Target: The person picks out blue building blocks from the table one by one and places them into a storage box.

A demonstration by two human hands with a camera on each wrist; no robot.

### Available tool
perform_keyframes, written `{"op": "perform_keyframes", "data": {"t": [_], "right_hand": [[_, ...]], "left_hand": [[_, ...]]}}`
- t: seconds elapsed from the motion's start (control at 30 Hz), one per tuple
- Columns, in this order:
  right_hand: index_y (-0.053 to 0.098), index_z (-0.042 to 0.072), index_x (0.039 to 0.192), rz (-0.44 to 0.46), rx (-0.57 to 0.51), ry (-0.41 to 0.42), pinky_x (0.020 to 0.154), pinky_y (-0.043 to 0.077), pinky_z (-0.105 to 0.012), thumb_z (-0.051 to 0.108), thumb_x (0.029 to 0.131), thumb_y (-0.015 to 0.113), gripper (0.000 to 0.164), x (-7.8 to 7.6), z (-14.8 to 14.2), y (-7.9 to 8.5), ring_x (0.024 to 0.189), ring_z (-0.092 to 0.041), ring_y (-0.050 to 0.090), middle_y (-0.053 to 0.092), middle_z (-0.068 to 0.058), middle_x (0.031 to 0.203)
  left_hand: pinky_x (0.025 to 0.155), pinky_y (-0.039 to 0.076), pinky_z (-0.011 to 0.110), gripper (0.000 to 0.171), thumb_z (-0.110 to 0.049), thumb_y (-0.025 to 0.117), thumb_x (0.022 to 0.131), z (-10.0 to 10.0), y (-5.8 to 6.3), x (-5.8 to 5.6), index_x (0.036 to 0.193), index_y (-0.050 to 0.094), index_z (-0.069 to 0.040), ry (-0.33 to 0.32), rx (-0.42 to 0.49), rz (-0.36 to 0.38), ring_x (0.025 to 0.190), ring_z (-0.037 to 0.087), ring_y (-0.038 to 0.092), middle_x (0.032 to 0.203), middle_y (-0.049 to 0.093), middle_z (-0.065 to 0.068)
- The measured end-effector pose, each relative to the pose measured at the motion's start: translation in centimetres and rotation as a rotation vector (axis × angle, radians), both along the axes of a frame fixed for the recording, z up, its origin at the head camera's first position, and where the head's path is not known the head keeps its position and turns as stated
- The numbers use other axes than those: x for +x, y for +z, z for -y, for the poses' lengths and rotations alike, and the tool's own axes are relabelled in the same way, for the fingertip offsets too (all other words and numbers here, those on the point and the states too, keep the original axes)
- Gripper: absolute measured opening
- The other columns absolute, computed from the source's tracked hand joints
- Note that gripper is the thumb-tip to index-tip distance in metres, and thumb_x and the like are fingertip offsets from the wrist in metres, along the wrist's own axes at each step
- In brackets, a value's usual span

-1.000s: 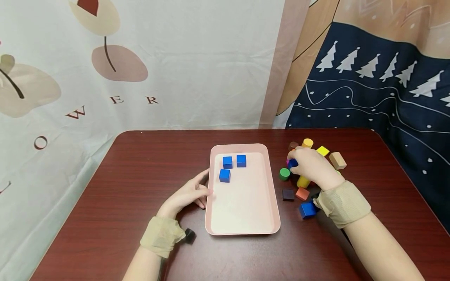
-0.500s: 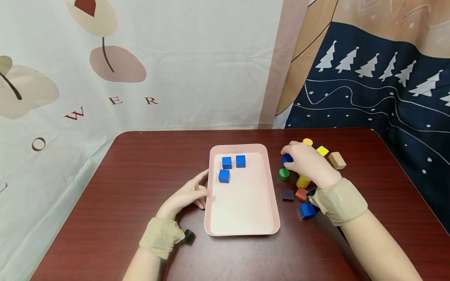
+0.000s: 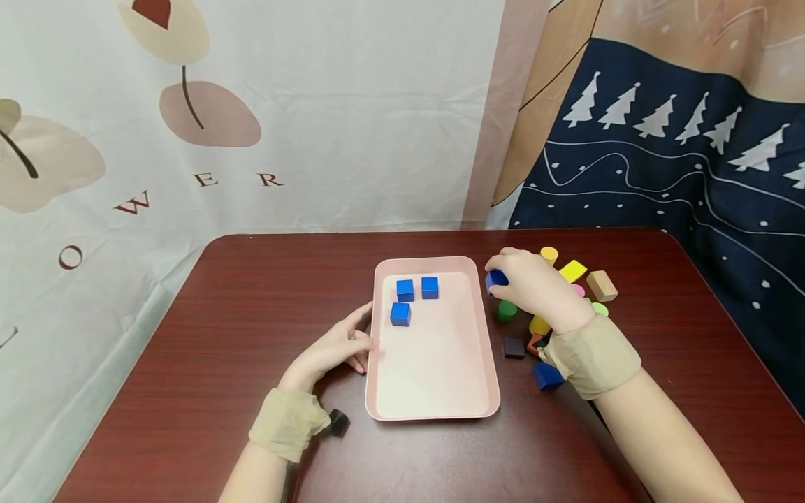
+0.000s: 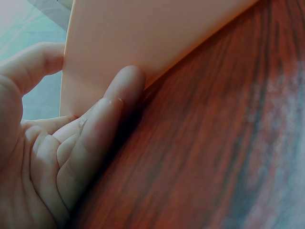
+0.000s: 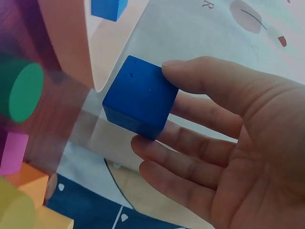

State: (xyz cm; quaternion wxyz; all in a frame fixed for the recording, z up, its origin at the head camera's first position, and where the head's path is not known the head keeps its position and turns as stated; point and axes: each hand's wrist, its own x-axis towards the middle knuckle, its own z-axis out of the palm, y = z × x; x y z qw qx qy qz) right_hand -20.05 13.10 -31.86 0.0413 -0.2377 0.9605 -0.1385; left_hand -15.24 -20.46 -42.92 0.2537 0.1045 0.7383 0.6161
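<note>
My right hand [image 3: 534, 283] pinches a blue cube [image 5: 138, 98] between thumb and fingers, just right of the pink tray's far right side. In the right wrist view the cube hangs off the table, close to the tray's rim [image 5: 90, 57]. My left hand [image 3: 336, 346] holds the left side of the pink tray [image 3: 440, 370], thumb at the rim and fingers against the outer wall [image 4: 109, 47]. Inside the tray lie three blue cubes: one [image 3: 405, 290] and another [image 3: 430, 288] at the back, a third [image 3: 400, 314] just in front.
Right of the tray lie several loose blocks: a green cylinder [image 3: 506, 311], a dark block [image 3: 513, 348], a blue block [image 3: 548, 376], a yellow block [image 3: 573, 271] and a natural wood block [image 3: 602, 285]. Part of the pile is hidden under my right hand. Patterned cloths hang behind the table [image 3: 283, 272].
My right hand has lifted the blue cube out of the pile and carried it left toward the tray. Pink and light green blocks have come into sight. My left hand and the tray stay put.
</note>
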Motion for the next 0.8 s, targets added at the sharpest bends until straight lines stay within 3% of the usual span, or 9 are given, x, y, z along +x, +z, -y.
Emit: {"op": "perform_keyframes", "data": {"t": [0.17, 0.4, 0.8], "right_hand": [[0.062, 0.004, 0.11, 0.001, -0.005, -0.001, 0.076, 0.051, -0.036, 0.019, 0.081, 0.072, 0.033, 0.0, 0.9, 0.1, 0.083, -0.022, 0.054, 0.056, -0.01, 0.1], [0.063, 0.006, 0.108, -0.005, 0.001, 0.009, 0.073, 0.052, -0.034, 0.02, 0.081, 0.072, 0.032, 0.0, 2.3, 0.2, 0.079, -0.021, 0.054, 0.055, -0.007, 0.095], [0.063, 0.008, 0.109, 0.016, -0.03, -0.005, 0.075, 0.052, -0.031, 0.02, 0.081, 0.071, 0.032, -0.7, 4.4, 0.4, 0.08, -0.02, 0.053, 0.056, -0.006, 0.097]], "left_hand": [[0.051, 0.053, 0.041, 0.075, -0.003, 0.056, 0.087, -0.1, 0.5, 0.1, 0.146, 0.013, -0.021, -0.01, 0.006, 0.014, 0.053, 0.03, 0.057, 0.074, 0.062, 0.02], [0.054, 0.054, 0.042, 0.074, -0.001, 0.055, 0.087, -0.6, 2.9, 0.8, 0.146, 0.012, -0.014, -0.018, -0.005, 0.014, 0.055, 0.033, 0.057, 0.073, 0.062, 0.017], [0.052, 0.054, 0.041, 0.075, -0.001, 0.055, 0.086, -0.5, 2.7, 0.8, 0.146, 0.012, -0.014, -0.017, 0.002, 0.015, 0.054, 0.032, 0.057, 0.074, 0.062, 0.02]]}}
